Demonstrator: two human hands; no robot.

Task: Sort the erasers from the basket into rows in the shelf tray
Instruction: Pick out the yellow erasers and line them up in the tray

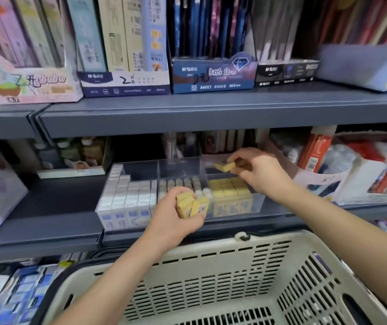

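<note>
Right hand (pixel 258 175) is pinching one yellow eraser (pixel 224 166) over the rear right compartment of the shelf tray (pixel 178 165), left hand (pixel 176 219), fingers (pixel 181 191) curled, is gripping a spare bunch (pixel 191 206) just beyond the basket (pixel 234 268); judged risk: the crowded bunch slipping, toppling standing rows (pixel 230 190).

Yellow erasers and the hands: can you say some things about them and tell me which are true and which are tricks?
1. The left hand holds several yellow erasers. True.
2. The right hand holds nothing. False: it pinches one yellow eraser over the clear tray.
3. The yellow rows stand in the tray's right compartment. True.
4. The basket is red. False: it is beige.
5. The white erasers lie in the basket. False: they stand in the tray's left compartment.
</note>
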